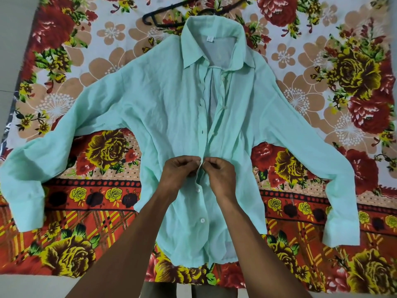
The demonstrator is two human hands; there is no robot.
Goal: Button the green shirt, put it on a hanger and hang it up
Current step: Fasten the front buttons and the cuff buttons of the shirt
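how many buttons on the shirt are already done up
2: one button just below the hands, another lower toward the hem. A third sits between the fingertips, unclear. Those above hang open.

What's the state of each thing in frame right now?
green shirt: spread flat face up, sleeves out, lower two buttons done, upper placket open
collar: unbuttoned, spread open
black hanger: lying unused above the collar, partly under the shirt
left hand: pinching the placket edge at the third button up
right hand: pinching the opposite edge there
floral sheet: laid flat under the shirt
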